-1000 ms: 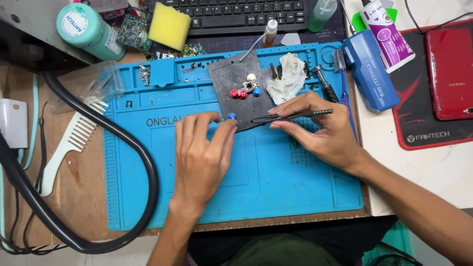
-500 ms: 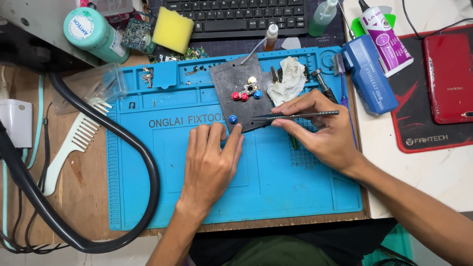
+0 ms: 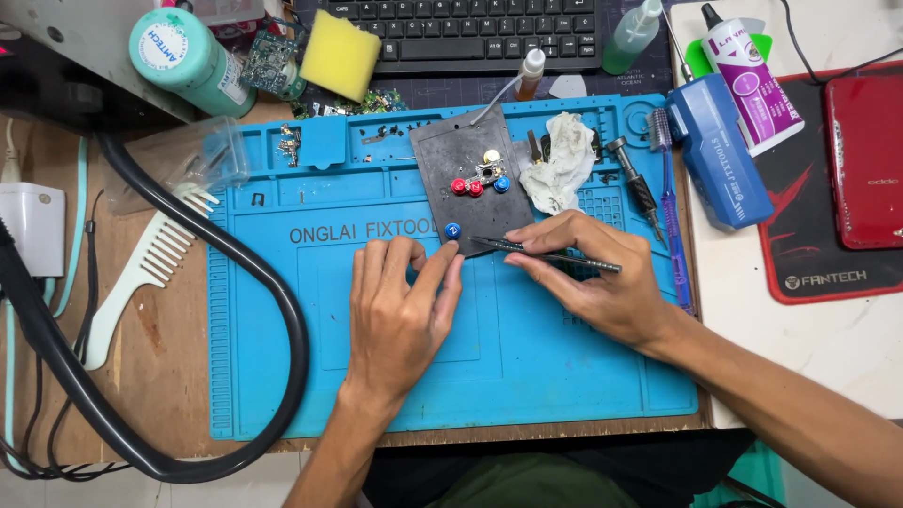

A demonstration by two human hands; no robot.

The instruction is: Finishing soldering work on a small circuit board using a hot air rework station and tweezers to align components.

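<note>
The left hand (image 3: pixel 400 315) lies flat, palm down, on the blue silicone work mat (image 3: pixel 527 376), its fingers close together and stretched toward the near edge of a dark grey fixture plate (image 3: pixel 466 212); it grips nothing, and its fingertips rest just short of a small blue knob (image 3: pixel 452 230) at the plate's near left corner. The right hand (image 3: pixel 602 277) pinches a slim dark metal tool (image 3: pixel 546 254), held almost level, with its tip pointing left and meeting the near edge of the plate beside the blue knob. Two red knobs (image 3: pixel 467 187), another blue one and a brass-coloured piece sit near the plate's middle. Just right of the plate lies a crumpled white cloth (image 3: pixel 562 169), and farther right a screwdriver (image 3: pixel 636 183) and a purple toothbrush (image 3: pixel 670 221). A blue box (image 3: pixel 720 155) stands at the mat's right edge, with a red phone (image 3: pixel 865 160) on a black pad beyond it. On the far side are a yellow sponge (image 3: pixel 339 58) and a black keyboard (image 3: pixel 470 28). A pale comb (image 3: pixel 141 277) and a thick black hose (image 3: pixel 235 282) lie to the left.
</note>
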